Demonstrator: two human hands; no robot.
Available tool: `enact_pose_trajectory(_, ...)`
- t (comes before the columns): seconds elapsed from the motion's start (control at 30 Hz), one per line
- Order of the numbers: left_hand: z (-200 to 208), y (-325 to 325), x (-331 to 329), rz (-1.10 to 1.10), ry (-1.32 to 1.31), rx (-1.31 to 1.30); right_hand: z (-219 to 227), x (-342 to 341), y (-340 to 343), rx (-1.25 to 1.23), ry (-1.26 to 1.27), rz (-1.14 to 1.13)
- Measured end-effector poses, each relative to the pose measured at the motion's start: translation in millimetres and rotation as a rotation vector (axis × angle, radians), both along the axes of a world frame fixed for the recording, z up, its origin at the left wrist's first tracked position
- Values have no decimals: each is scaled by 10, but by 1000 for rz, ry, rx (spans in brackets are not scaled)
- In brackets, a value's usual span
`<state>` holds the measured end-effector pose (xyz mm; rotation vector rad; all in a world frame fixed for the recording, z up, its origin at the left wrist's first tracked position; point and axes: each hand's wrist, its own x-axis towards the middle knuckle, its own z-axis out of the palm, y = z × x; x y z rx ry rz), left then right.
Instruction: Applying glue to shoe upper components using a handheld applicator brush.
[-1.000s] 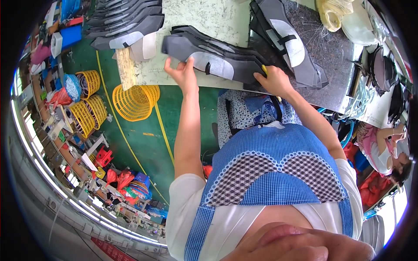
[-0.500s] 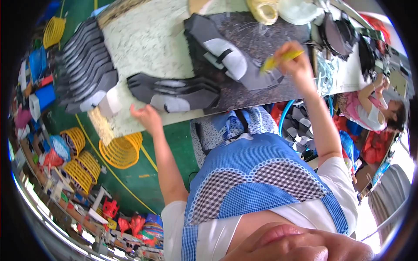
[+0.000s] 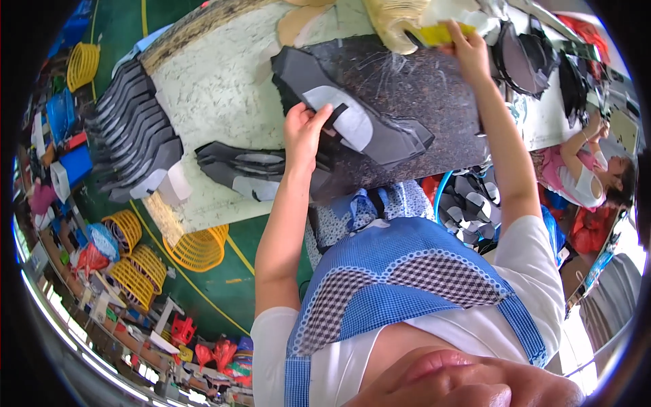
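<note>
On the dark speckled board [image 3: 454, 102] lies a stack of dark grey, shoe-upper-like pieces [image 3: 400, 139], the top one with a light grey oval patch and a black tab. My left hand [image 3: 302, 139] grips its near-left edge, thumb beside the tab. At the far right my right hand [image 3: 469, 57] is closed round a flat yellow tool [image 3: 441, 32], whose working end is blurred. That tool reaches over the opening of a cream-coloured container [image 3: 393, 24]. Behind my left forearm sits a smaller pile of similar grey pieces [image 3: 234, 159], partly hidden.
A long overlapping row of grey pieces [image 3: 135, 129] lines the table's left side. Dark curved pieces [image 3: 519, 61] stand at the right. Yellow baskets [image 3: 196, 249] are on the green floor. Another person [image 3: 576, 159] works at the right.
My left hand has moved from the table's front edge onto the stack on the board. My right hand has carried the yellow tool from that stack away to the cream container.
</note>
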<state>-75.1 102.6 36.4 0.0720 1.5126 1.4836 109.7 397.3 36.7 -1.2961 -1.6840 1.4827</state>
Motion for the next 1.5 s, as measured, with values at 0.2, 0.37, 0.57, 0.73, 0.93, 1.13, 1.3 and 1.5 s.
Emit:
enact_pose_trajectory(0.2, -80, -87, -122, -73, -201, -31, 111, -596, -819, -435, 13, 543)
enact_pose_trajectory(0.37, -203, -124, -117, -116, -219, 41, -110, -1531, -902, 151, -93, 534)
enact_pose_trajectory(0.57, -146, -169, -26, -11, -168, 103, 213, -660, -1135, -165, 13, 667)
enact_pose_trajectory(0.73, -15, -168, -5, -28, 79, 152, 346, 277, -1151, -3, -282, 581)
enact_pose_trajectory(0.93, 30, -92, -43, -75, -4, 125, 325, 221, -1407, 154, -65, 664)
enact_pose_trajectory(1.13, 18, -85, -4, 22, -324, 94, 581, 185, -1325, -71, 199, 421)
enact_pose_trajectory(1.3, -119, -68, -32, 42, -524, 110, 590, -375, -1722, 382, 88, 796)
enact_pose_trajectory(1.5, -114, -266, 160, 212, -507, 291, 664, -213, -1498, 107, -147, 705)
